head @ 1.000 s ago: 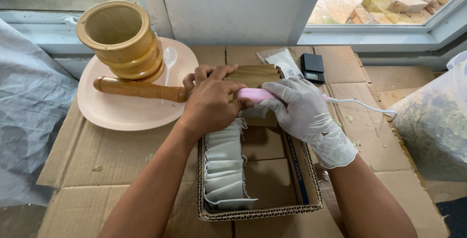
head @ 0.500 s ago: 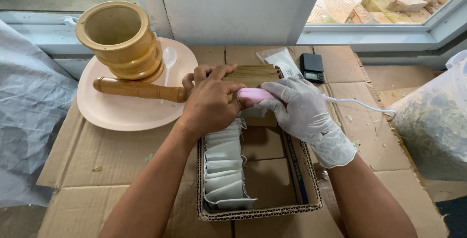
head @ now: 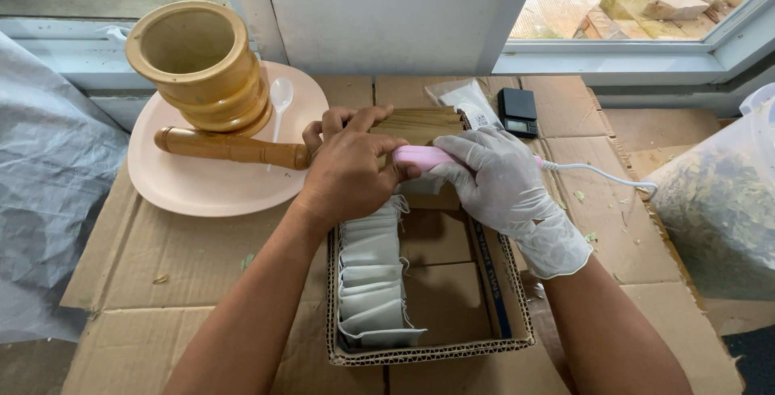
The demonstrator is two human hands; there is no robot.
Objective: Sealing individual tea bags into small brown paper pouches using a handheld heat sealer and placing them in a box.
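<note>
Flattened cardboard (head: 202, 270) covers the work surface below a window sill, and both hands meet above an open cardboard box (head: 452, 290). The bare left hand (head: 347, 171) is curled over the top of a small white sachet (head: 420, 185), fingertips pinching it against a stack of tan paper envelopes (head: 420, 123) that lies just beyond the knuckles. The right hand (head: 496, 181), in a white glove, is clenched around a pink handheld sealer (head: 421, 157), whose tip sits between the two thumbs, touching the sachet; how the sealer's own clamp stands cannot be told, since the fingers hide it. A white cord (head: 601, 175) runs from the sealer away past the gloved wrist. Directly beneath the left fingers, a row of filled white sachets (head: 370, 282) stands upright along the left side of the box, while the part of the box beneath the right palm shows bare brown bottom. Beyond the left knuckles lies a wooden pestle (head: 230, 146) on a peach plate (head: 202, 193), with a wooden mortar (head: 202, 64) and a white plastic spoon (head: 280, 100) on the same plate. Beyond the gloved fingers rest a clear packet (head: 468, 100) and a small black scale (head: 517, 110). Well to the right of the glove stands a clear bag of dried leaves (head: 718, 201).
</note>
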